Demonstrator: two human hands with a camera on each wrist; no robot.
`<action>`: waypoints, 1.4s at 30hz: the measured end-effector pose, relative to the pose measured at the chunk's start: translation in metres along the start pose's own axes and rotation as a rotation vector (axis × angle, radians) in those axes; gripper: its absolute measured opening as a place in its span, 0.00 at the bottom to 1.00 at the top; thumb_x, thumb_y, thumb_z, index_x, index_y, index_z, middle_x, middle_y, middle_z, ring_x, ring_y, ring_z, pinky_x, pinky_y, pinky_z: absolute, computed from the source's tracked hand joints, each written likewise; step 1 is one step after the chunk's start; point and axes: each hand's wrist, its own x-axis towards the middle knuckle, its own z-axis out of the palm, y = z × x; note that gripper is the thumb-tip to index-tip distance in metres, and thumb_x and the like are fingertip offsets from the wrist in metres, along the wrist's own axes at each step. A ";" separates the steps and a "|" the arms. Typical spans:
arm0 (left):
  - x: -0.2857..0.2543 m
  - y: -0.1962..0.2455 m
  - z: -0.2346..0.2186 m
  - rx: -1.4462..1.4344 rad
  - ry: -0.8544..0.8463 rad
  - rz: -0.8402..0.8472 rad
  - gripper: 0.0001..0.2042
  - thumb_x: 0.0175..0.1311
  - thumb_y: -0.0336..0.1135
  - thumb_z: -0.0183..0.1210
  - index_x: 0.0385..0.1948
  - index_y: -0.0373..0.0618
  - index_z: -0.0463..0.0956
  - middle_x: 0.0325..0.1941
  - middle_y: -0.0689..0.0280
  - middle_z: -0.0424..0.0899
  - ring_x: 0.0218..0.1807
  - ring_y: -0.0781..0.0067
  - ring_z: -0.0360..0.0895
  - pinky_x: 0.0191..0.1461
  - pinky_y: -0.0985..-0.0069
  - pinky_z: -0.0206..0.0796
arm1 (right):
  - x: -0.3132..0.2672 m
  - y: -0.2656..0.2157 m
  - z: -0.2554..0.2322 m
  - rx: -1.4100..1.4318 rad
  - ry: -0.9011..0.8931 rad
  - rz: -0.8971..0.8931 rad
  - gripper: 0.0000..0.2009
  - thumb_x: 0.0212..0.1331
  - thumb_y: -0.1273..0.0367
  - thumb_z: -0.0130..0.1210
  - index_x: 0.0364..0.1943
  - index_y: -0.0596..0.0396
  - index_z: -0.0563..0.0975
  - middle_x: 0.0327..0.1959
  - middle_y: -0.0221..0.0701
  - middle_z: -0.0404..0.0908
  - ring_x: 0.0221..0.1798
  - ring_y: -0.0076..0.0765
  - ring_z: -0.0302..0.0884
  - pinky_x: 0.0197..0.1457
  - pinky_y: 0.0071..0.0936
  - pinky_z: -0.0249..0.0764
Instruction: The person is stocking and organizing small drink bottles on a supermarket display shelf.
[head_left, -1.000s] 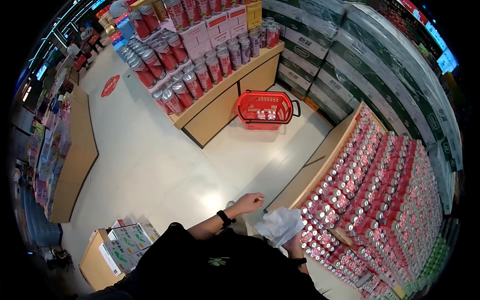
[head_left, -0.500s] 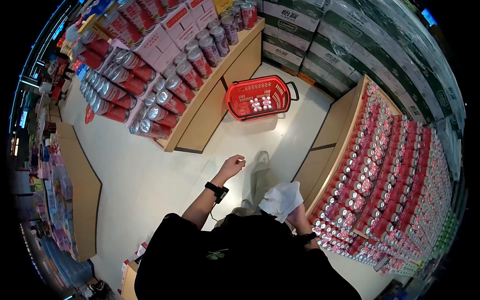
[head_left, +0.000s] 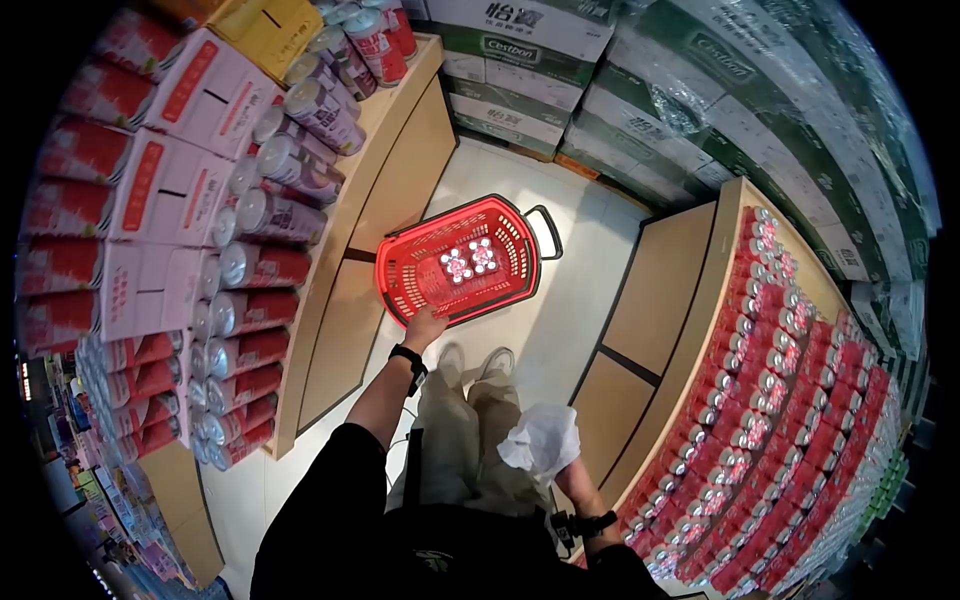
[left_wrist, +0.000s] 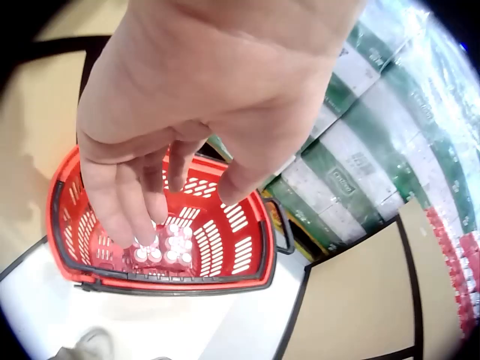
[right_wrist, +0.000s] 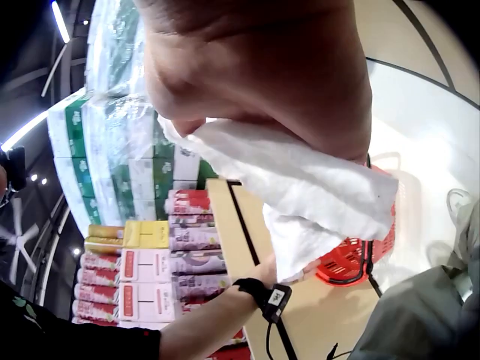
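Observation:
A red shopping basket (head_left: 420,243) stands on the floor in the head view, holding two small packs of pink-and-white cans (head_left: 468,261). My left hand (head_left: 426,327) is at the basket's near rim. In the left wrist view, the left hand's fingers (left_wrist: 131,196) hang loosely bent over the basket, with nothing in them. A crumpled white cloth (head_left: 541,440) is gripped in my right hand (head_left: 574,482), held low in front of my right leg. In the right wrist view the cloth (right_wrist: 300,184) droops from that hand, and its fingertips are mostly hidden.
A wooden display stand (head_left: 375,195) with large cans and pink cartons rises at the left. Rows of red cans (head_left: 745,400) fill a sloped stand at the right. Wrapped green-and-white cartons (head_left: 545,60) are stacked behind the basket. My shoes (head_left: 497,362) are just before it.
I have come nearer to the basket, which looks larger now. My left hand has reached forward to its near rim. The right hand still holds the white cloth.

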 end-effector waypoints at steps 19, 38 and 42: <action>0.360 -0.109 0.133 -0.371 -0.186 -0.361 0.44 0.45 0.47 0.73 0.58 0.35 0.53 0.46 0.60 0.77 0.44 0.70 0.75 0.44 0.72 0.69 | 0.131 0.089 -0.093 0.107 0.405 0.475 0.27 0.70 0.55 0.41 0.65 0.59 0.62 0.62 0.33 0.69 0.61 0.33 0.68 0.65 0.32 0.64; -0.043 0.074 -0.142 -0.089 0.091 0.551 0.39 0.46 0.33 0.67 0.65 0.46 0.58 0.66 0.61 0.68 0.60 0.56 0.73 0.58 0.68 0.70 | 0.086 -0.050 0.010 -0.281 -0.044 -0.009 0.25 0.69 0.59 0.43 0.65 0.60 0.61 0.61 0.32 0.70 0.59 0.28 0.69 0.63 0.28 0.65; -0.126 0.106 -0.152 -0.246 -0.025 0.672 0.40 0.43 0.35 0.71 0.62 0.41 0.61 0.60 0.59 0.74 0.58 0.58 0.75 0.58 0.68 0.70 | 0.025 -0.089 0.045 -0.431 -0.100 -0.221 0.24 0.69 0.61 0.43 0.65 0.59 0.62 0.60 0.31 0.70 0.58 0.25 0.69 0.62 0.27 0.66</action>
